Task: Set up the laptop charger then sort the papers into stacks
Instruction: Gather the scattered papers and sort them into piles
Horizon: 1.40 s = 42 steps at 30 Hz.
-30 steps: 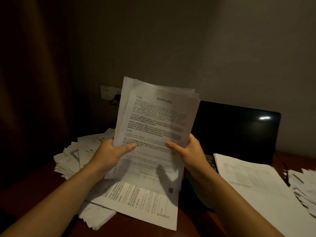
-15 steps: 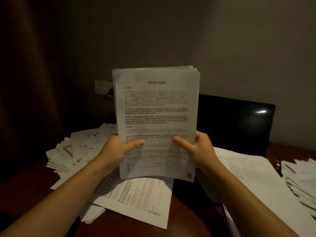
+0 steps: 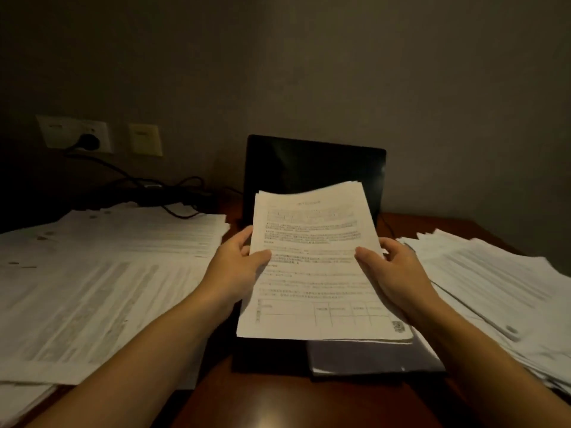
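Note:
I hold a squared sheaf of printed papers (image 3: 318, 273) low over the open black laptop (image 3: 312, 168). My left hand (image 3: 238, 267) grips its left edge, thumb on top, and my right hand (image 3: 392, 270) grips the right edge the same way. The sheaf tilts forward and hides most of the keyboard. A black charger plug (image 3: 88, 141) sits in the wall socket at the back left, and its cable (image 3: 160, 189) runs along the desk towards the laptop. Paper piles lie on the left (image 3: 102, 267) and on the right (image 3: 494, 285).
A second pale wall plate (image 3: 145, 139) is beside the socket. The brown desk (image 3: 278, 403) shows in front of the laptop. A thin paper stack (image 3: 370, 356) lies on the laptop's front right, under the held sheaf. A wall stands close behind.
The sheaf went from upright in front of my face down to a tilted hold low over the laptop. The view now shows the socket, the cable and both side piles.

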Motion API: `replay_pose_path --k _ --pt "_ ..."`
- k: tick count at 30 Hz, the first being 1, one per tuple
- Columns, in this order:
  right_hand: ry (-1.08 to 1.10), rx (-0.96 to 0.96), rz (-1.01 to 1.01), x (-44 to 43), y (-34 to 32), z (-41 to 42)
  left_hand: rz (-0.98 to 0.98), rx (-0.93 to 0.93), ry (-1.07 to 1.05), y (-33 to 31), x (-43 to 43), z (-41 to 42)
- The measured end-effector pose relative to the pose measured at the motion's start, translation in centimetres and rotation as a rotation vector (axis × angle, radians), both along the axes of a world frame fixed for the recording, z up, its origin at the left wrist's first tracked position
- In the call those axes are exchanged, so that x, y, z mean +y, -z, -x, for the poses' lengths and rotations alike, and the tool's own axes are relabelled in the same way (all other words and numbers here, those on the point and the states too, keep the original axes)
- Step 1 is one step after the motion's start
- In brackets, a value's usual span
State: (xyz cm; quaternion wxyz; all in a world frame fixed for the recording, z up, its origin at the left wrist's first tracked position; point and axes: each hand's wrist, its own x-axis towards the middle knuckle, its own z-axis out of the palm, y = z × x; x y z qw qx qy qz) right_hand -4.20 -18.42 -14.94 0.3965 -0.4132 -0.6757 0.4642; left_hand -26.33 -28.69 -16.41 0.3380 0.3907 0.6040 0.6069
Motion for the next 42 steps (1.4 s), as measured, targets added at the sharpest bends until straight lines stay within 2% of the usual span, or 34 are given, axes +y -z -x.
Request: replay_pose_path --k 8,12,15,18,27,31,37,42 --pt "0.202 -0.290 -0.112 2.6 2.6 -6.5 0.129 0.419 0.090 1.6 2.3 -3.7" --pt "0.231 -0.548 -0.255 3.0 3.5 -7.0 0.192 0.685 0.040 2.3 2.7 -4.6" --pt "0.258 -0.815 -0.378 3.4 3.9 -7.2 0.291 0.868 -0.022 2.6 2.7 -5.2" --pt "0.260 -0.963 -0.382 3.5 3.8 -7.0 0.298 0.987 -0.055 2.8 2.5 -5.6" --pt "0.179 -1.085 -0.362 2.6 2.9 -5.6 0.341 0.942 0.004 2.8 1.9 -6.2" --pt "0.075 -1.060 -0.420 1.8 2.3 -4.0 0.332 1.016 -0.016 2.8 1.7 -5.0" --pt "-0.084 -1.019 -0.540 -1.6 2.3 2.4 0.482 1.101 -0.092 3.2 -1.0 -0.6" --pt "-0.245 -0.946 -0.660 -5.3 1.8 9.2 0.632 1.095 -0.186 3.5 -5.7 4.3"
